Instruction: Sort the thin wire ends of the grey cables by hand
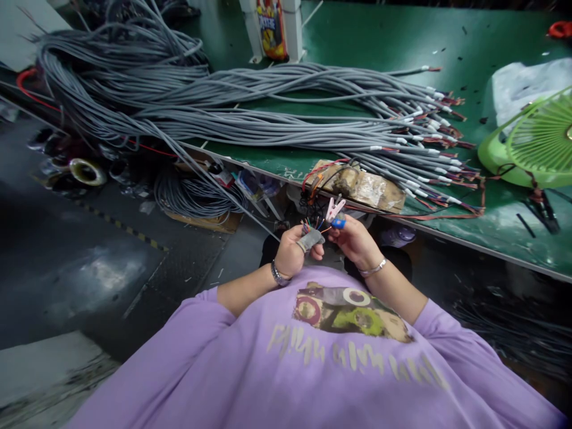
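Note:
My left hand (290, 250) is closed around the end of a grey cable (250, 213), which runs down from the bench. Thin coloured wires (316, 225) fan out above its fingers. A grey wrapping (311, 239) covers what looks like the thumb. Close on the right, my right hand (355, 240) has its thumb and finger pinched together at the tip of one orange wire (325, 230). Blue tape (338, 223) shows at that hand's fingertip. Just above the fingers stands a pale pink clip (335, 208) by the bench edge.
Long bundles of grey cables (268, 128) with stripped ends lie across the green bench (379, 36). A taped block (361, 186) sits at its front edge. At right are a green fan (527, 143) and dark-handled pliers (543, 211). Coiled cable (196, 196) lies below the bench.

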Demonstrator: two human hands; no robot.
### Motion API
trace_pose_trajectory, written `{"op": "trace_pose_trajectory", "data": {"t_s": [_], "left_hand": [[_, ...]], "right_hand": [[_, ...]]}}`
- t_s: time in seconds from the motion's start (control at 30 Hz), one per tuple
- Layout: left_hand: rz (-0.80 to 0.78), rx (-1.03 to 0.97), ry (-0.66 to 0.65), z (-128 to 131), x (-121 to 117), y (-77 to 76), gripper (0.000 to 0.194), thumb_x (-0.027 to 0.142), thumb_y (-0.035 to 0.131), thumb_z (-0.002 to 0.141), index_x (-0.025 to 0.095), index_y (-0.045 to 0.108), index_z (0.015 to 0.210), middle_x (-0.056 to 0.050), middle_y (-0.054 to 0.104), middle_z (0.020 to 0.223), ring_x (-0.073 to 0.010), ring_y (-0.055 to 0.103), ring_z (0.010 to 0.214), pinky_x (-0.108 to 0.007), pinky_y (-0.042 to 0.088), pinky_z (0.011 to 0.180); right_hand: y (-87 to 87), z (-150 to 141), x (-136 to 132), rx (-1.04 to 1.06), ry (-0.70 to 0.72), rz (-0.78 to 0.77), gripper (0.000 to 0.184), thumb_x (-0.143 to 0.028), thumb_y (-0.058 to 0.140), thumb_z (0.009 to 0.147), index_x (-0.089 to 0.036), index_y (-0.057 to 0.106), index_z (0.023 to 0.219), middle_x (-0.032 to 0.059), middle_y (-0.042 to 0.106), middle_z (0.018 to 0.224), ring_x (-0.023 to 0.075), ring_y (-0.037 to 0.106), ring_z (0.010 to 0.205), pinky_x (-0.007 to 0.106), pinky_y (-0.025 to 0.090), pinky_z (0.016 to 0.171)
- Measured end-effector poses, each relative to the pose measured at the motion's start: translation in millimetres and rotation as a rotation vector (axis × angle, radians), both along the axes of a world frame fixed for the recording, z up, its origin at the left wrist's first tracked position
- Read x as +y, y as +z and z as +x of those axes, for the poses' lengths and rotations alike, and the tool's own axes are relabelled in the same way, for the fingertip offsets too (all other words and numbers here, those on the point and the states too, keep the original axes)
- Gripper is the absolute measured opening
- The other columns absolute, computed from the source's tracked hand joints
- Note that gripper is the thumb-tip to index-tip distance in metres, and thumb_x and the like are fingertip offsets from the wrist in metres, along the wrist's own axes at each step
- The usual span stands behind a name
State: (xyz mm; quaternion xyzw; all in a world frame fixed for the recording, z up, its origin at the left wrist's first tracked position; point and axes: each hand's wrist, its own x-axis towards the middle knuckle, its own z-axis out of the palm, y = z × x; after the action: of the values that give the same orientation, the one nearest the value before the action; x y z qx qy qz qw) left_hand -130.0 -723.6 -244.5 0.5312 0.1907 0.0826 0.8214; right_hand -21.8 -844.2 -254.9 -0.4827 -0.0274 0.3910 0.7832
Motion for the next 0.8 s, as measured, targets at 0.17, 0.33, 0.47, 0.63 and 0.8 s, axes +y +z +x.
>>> {"op": "trace_pose_trajectory", "data": {"t_s": [0.17, 0.33, 0.47, 0.63, 0.8], "left_hand": [[-0.123, 0.022, -0.085, 6, -2, 19.1, 0.043, 0.053, 0.079, 0.062, 0.015, 0.059, 0.069, 0.0, 0.06, 0.048, -0.0114, 0.052, 0.038, -0.023, 0.042, 0.037], [-0.165, 0.04, -0.136, 12, -6, 17.7, 0.042, 0.051, 0.079, 0.063, 0.014, 0.06, 0.069, 0.0, 0.059, 0.048, -0.0108, 0.052, 0.037, -0.022, 0.04, 0.036], [-0.169, 0.057, -0.136, 15, -5, 10.2, 0.042, 0.051, 0.079, 0.063, 0.014, 0.06, 0.071, 0.0, 0.06, 0.049, -0.0103, 0.052, 0.038, -0.021, 0.041, 0.037], [-0.156, 0.084, -0.134, 16, -5, 7.0, 0.042, 0.051, 0.079, 0.062, 0.014, 0.06, 0.069, 0.0, 0.058, 0.048, -0.0099, 0.051, 0.037, -0.021, 0.041, 0.037], [-0.158, 0.089, -0.145, 16, -6, 6.7, 0.043, 0.052, 0.079, 0.061, 0.015, 0.059, 0.07, 0.001, 0.058, 0.048, -0.0097, 0.051, 0.038, -0.021, 0.041, 0.036]], "right_hand": [[4.1, 15, 3, 0.156, 0.064, 0.051, 0.041, -0.06, 0.072, 0.073, -0.021, 0.065, 0.084, 0.0003, 0.066, 0.076, 0.012, 0.055, 0.061, 0.026, 0.048, 0.059], [6.1, 15, 18, 0.08, 0.058, 0.073, 0.054, -0.072, 0.073, 0.068, -0.02, 0.067, 0.083, 0.0008, 0.065, 0.072, 0.0119, 0.055, 0.06, 0.026, 0.045, 0.057], [4.5, 12, 24, 0.065, -0.037, 0.066, 0.056, -0.073, 0.073, 0.066, -0.02, 0.066, 0.083, 0.0001, 0.065, 0.071, 0.0121, 0.055, 0.059, 0.026, 0.044, 0.055], [8.1, 9, 29, 0.098, -0.126, 0.069, 0.052, -0.069, 0.077, 0.065, -0.019, 0.064, 0.077, 0.0002, 0.066, 0.071, 0.0112, 0.053, 0.059, 0.025, 0.043, 0.054], [7.6, 8, 29, 0.133, -0.123, 0.081, 0.053, -0.07, 0.076, 0.066, -0.02, 0.064, 0.082, -0.0002, 0.066, 0.071, 0.0119, 0.054, 0.059, 0.025, 0.045, 0.055]]}}
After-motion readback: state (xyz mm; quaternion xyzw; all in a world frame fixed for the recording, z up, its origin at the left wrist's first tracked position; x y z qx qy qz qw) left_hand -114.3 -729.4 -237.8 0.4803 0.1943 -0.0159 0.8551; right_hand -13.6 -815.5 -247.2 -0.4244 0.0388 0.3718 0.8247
